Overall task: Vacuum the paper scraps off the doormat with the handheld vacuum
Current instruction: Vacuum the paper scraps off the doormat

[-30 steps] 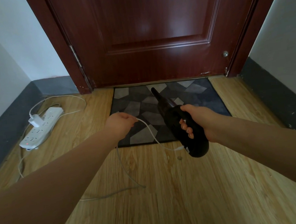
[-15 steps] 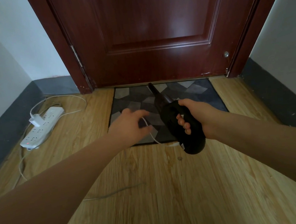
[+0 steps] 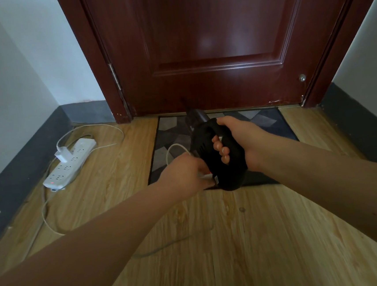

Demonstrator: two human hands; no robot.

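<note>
At the far end of the light wooden plank floor [image 3: 250,240] stands a dark red wooden door [image 3: 214,36], with a grey geometric-patterned doormat [image 3: 173,135] lying just before it. Above the mat's near edge, the right hand [image 3: 240,140] grips the handle of a black handheld vacuum [image 3: 217,160], nozzle pointing far toward the door. To the left lies a white power strip [image 3: 69,163]. The left hand [image 3: 183,175] pinches a thin white cable [image 3: 172,149] at the vacuum's base.

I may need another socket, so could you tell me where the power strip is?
In the head view, the white power strip lies on the wooden floor at left, along the dark baseboard, left of the doormat.
</note>
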